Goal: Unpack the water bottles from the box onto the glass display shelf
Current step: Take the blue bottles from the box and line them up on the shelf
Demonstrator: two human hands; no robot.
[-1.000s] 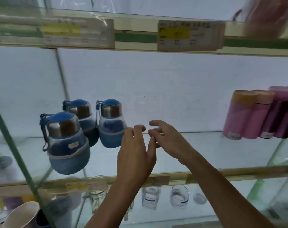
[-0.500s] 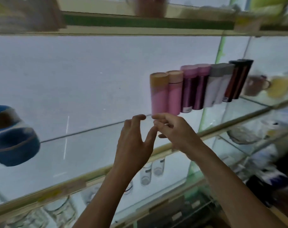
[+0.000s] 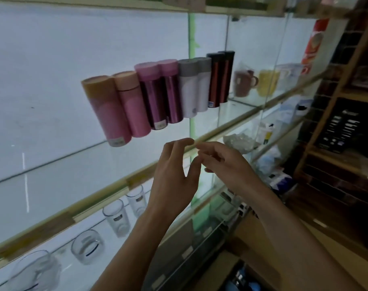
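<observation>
Standing upright on the glass shelf (image 3: 78, 177), the bottles (image 3: 155, 95) point caps up. My left hand (image 3: 172, 179) and right hand (image 3: 227, 162) hover before it, fingers loosely open, holding nothing.

White wall (image 3: 53, 59) sits behind the shelving, plain and bright with cool, even light. Glass shelf (image 3: 63, 171) runs across it, its front edge trimmed with a pale yellowish strip (image 3: 99, 201). Upper shelf (image 3: 116, 5) shows at the top edge. Green post (image 3: 192, 38) stands against the wall, beside a glass partition (image 3: 252, 49). Dark wooden rack (image 3: 344, 171) of small compartments fills the far right, where the light is dimmer.
</observation>
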